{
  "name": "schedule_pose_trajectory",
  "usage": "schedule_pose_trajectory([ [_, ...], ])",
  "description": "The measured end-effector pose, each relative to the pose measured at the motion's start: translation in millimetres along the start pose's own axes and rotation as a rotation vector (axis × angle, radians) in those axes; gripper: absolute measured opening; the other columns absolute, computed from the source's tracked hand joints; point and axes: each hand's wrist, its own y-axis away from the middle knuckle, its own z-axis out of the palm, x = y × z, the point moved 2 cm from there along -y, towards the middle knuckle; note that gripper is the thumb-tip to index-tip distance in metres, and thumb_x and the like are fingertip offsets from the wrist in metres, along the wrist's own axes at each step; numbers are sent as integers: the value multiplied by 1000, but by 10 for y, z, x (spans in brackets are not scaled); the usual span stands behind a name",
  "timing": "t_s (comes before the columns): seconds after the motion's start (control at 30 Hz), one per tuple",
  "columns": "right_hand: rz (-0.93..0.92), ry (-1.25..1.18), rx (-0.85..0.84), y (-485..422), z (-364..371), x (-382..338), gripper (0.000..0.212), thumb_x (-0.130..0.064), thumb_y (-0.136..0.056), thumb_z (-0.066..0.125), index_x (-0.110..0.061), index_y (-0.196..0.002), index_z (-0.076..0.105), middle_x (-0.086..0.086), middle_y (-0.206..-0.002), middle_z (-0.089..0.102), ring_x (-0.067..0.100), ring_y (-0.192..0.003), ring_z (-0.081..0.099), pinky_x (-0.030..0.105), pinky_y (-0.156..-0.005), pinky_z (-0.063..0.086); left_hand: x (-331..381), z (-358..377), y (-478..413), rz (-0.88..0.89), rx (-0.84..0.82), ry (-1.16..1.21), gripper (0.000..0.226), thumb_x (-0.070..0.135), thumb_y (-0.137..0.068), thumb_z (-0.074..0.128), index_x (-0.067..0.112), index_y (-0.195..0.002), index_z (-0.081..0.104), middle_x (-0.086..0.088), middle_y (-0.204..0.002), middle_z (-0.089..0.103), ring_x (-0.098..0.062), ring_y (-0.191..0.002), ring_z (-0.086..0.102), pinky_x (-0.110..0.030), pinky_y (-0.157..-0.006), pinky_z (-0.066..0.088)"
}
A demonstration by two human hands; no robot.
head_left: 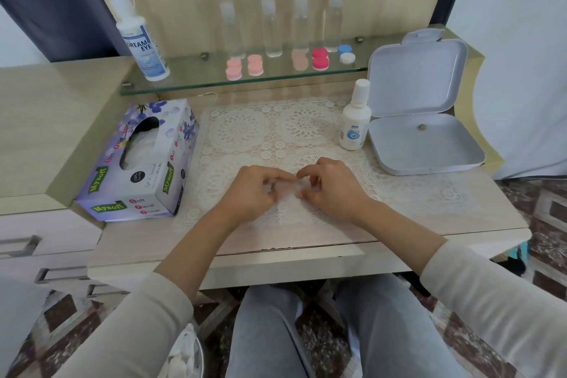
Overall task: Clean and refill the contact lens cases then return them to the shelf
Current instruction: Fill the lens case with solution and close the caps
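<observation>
Case pinched between both my hands, over the lace mat.

My left hand (250, 190) and right hand (329, 187) each close on one end of the pale case (287, 189); its long axis runs left-right, the shelf (184, 84) straight ahead.

Five lens cases (277, 63) lined on glass shelf (190, 83), lids on: three pink, one red, one blue-and-white. Big solution bottle (141, 40) upright at shelf's left.

At frame centre, the left hand (251, 190) and right hand (329, 189) pinch a small pale blurred item (287, 189) over the lace mat (276, 135).
</observation>
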Motion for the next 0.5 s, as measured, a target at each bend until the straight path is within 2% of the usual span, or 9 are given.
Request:
schedule_pose_trajectory([
  [0.03,0,2,-2,0,0,0,30,-26,-81,66,-18,-110,65,2,-88,46,21,-87,50,27,-73,38,-17,-3,5,-16,-5,35,39,6,-74,72,18,-111,65,1,-107,66,-8,-97,57,1,-76,37],
  [0.1,-1,4,-1,-3,2,2,31,-25,-81,66,-19,-111,64,2,-87,46,21,-87,50,27,-73,38,-57,20,4,-61,44,0,54,19,-64,82,17,-113,60,4,-107,59,-7,-94,53,-2,-73,36],
  [0.2,-5,8,6,-6,10,7,31,-24,-81,65,-19,-111,64,1,-88,46,19,-86,49,26,-71,35,-85,69,0,-54,144,-106,47,34,-60,83,13,-96,61,1,-91,56,-6,-77,48,-9,-66,37],
  [0.27,-8,7,5,-4,14,13,31,-25,-81,66,-20,-112,64,0,-88,46,18,-85,48,25,-71,35,-91,100,2,-16,154,-118,35,28,-65,81,11,-89,63,1,-86,55,-5,-72,48,-8,-66,38],
  [0.33,-12,-1,8,-6,17,18,31,-26,-81,66,-20,-111,64,0,-88,46,18,-85,48,25,-72,34,-93,108,11,27,147,-117,27,18,-70,78,10,-94,67,2,-88,53,-1,-73,48,-8,-71,40],
  [0.5,-18,-8,9,-14,26,24,29,-26,-82,65,-21,-111,64,1,-88,46,19,-87,48,26,-72,33,-116,93,18,102,34,-100,36,0,-77,66,15,-111,66,4,-101,52,-16,-97,50,-16,-85,39],
])
